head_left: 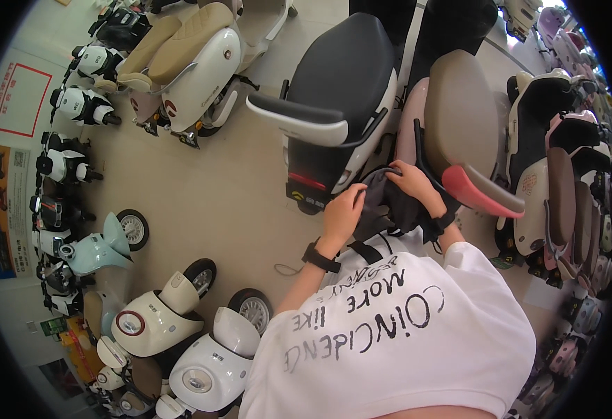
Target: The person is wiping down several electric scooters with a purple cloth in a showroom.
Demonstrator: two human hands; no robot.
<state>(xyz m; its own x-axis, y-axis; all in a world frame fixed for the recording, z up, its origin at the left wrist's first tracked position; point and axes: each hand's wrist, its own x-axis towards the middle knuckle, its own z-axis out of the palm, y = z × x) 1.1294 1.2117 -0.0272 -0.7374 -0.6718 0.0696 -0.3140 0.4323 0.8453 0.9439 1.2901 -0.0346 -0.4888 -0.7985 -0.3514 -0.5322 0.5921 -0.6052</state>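
Note:
In front of my body hangs a dark grey cloth [387,204], bunched and folded, its far edge spread between both hands. My left hand [344,211] is closed on its left edge, thumb and fingers pinched together. At the upper right edge my right hand [413,184] grips the same cloth, fingers bent over it. Just beyond the hands stands a white scooter with a black seat [348,66]. Close to my right hand is a pink scooter with a taupe seat [461,112] and a pink-edged backrest [480,192]. Whether the hands touch either scooter, I cannot tell.
Cream scooters with tan seats [193,43] stand at the far left. White scooter fronts [205,370] are at the near left, a pale blue one [96,248] behind them. More scooters [564,195] line the right side. Beige floor tiles [194,188] lie between the rows.

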